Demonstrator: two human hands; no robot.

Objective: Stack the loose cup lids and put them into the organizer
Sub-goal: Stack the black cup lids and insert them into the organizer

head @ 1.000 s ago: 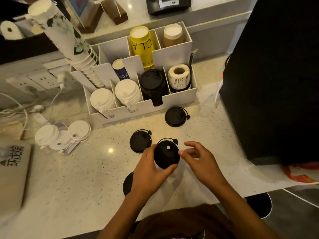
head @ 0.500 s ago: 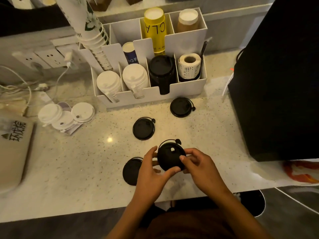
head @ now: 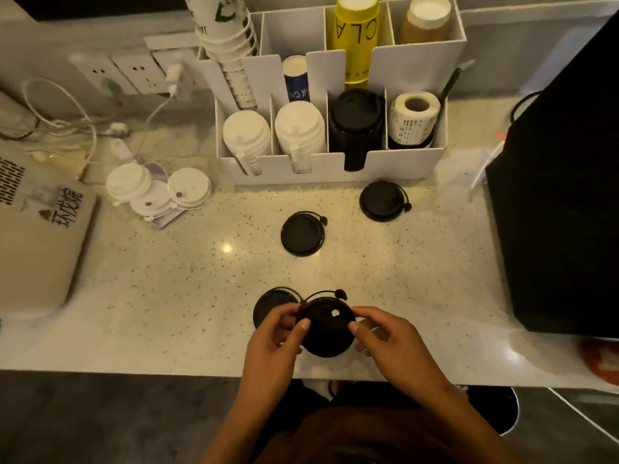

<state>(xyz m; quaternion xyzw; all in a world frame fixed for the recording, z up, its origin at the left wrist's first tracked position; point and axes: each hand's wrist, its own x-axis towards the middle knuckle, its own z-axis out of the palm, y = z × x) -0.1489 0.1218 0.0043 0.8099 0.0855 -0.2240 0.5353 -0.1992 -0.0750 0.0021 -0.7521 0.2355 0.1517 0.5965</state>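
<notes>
Left hand [head: 273,333] and right hand [head: 385,336] pinch a black lid [head: 326,326] between fingertips at the desk's [head: 167,296] near edge. Another lid [head: 268,308] lies partly hidden behind the left fingers. Two more [head: 302,233] [head: 382,200] sit between the hands and the white organizer [head: 335,169].

on the speckled counter [head: 174,296], a laptop [head: 37,236] lies at the far left. white cables [head: 67,125] trail from wall sockets [head: 130,73] behind it. a large black box [head: 562,195] stands at the right.
</notes>
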